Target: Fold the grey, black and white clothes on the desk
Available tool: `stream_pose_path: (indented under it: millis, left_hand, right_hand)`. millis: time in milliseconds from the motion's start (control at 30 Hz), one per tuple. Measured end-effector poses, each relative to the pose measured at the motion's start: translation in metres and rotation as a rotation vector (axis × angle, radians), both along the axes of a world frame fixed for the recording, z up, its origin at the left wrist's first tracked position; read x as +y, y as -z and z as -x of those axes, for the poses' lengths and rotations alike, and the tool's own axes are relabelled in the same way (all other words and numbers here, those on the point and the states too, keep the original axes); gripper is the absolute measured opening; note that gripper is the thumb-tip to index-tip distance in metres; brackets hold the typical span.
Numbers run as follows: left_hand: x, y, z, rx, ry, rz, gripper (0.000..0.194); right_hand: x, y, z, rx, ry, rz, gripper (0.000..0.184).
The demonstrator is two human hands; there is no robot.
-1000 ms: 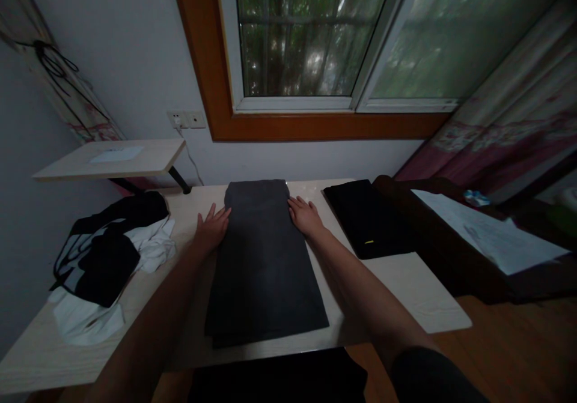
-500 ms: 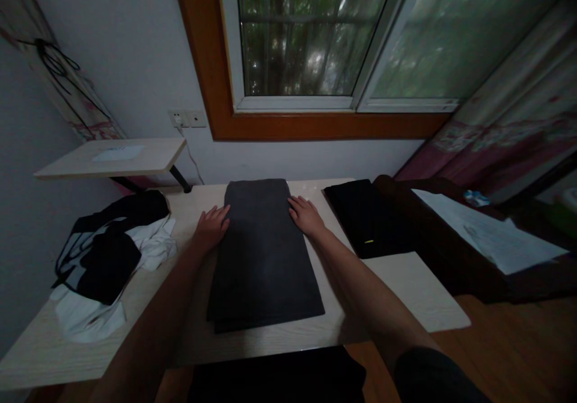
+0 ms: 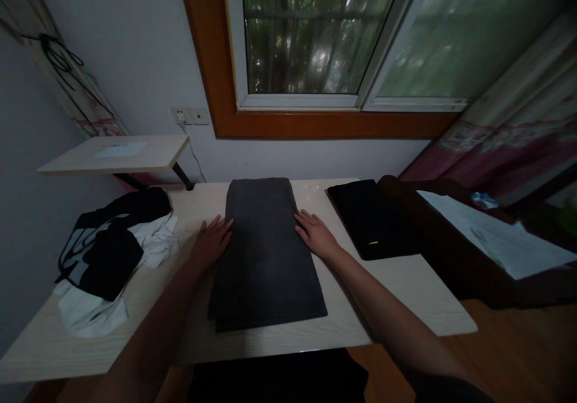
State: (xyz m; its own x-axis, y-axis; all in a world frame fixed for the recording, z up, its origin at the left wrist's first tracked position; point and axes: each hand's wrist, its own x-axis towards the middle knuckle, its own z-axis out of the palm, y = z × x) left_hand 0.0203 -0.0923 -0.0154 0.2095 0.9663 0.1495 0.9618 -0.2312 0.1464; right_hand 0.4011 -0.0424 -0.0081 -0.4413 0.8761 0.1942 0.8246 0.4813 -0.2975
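A dark grey folded cloth garment [image 3: 268, 253] lies flat on the pale wooden table [image 3: 338, 319], its long sides running away from me. At its left edge rests my left hand [image 3: 211, 241], palm down, fingertips touching the fabric. My right hand [image 3: 315, 232] lies against the right edge in the same way, its fingers stretched out over the border. Neither hand grips anything. Near the bottom left corner a lower layer of the cloth sticks out slightly. What kind of garment it is, I cannot tell.
To the left sits a rumpled pile of black and white clothes [image 3: 108, 259] below a small raised shelf [image 3: 157, 157]. A folded black garment [image 3: 374, 217] with a yellow mark lies on the right. Beyond the table's right side, a white sheet [image 3: 491, 232] rests on a dark brown surface.
Both hands have slid a little toward me along the sides of the grey cloth, staying flat. The cloth keeps its shape, and the view has shifted slightly.
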Motion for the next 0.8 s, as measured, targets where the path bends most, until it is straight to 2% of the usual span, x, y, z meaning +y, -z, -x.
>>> stream_pose_path:
  millis: [233, 567, 700, 800]
  left_hand:
    - [0.009, -0.002, -0.005, 0.005, -0.031, 0.001, 0.052]
    - [0.046, -0.003, -0.003, 0.021, -0.082, -0.044, 0.053]
    - [0.046, -0.003, -0.001, -0.039, -0.110, -0.096, 0.054]
    - [0.036, -0.004, 0.002, -0.145, -0.085, -0.148, 0.057]
  right_hand:
    - [0.002, 0.000, 0.007, -0.052, 0.045, -0.027, 0.052]
    - [0.040, -0.001, 0.017, -0.067, 0.082, 0.016, 0.052]
    - [0.040, -0.002, 0.017, -0.045, 0.074, -0.004, 0.052]
    - [0.033, -0.001, 0.014, 0.007, 0.072, -0.041, 0.052]
